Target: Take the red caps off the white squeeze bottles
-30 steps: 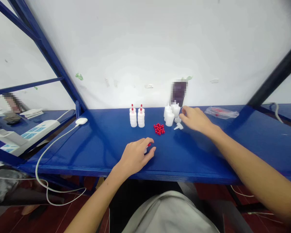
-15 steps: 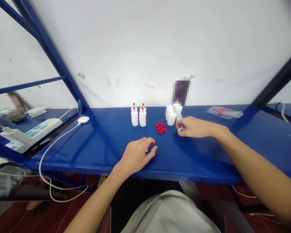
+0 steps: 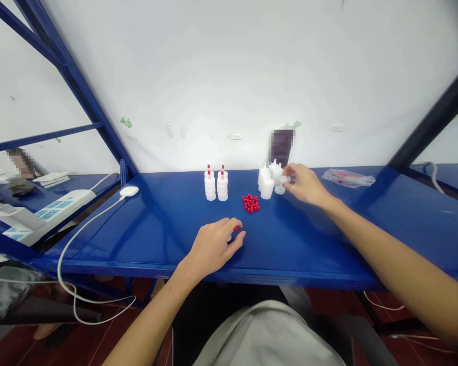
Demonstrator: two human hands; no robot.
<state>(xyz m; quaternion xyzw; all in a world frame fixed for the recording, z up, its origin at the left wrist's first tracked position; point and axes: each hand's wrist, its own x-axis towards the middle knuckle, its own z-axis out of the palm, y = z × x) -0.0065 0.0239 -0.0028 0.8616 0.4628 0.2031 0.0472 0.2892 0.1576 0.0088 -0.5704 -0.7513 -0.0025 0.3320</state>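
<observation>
I have a small white piece [image 3: 285,179] pinched in the nearly closed fingertips of my right hand [image 3: 289,179], beyond and right of the pile of red caps [image 3: 251,203]. My left hand [image 3: 216,245] rests nearer me than the pile and to its left, loosely curled, thumb and forefinger apart, around a mostly hidden white item with a red tip [image 3: 235,229]; I cannot tell whether it is gripped. White bottles [image 3: 267,188] stand just beyond the pile, rightward; red-tipped bottles [image 3: 222,189] stand beyond it, leftward. A clear plastic bag [image 3: 348,178] lies well right of the pile.
</observation>
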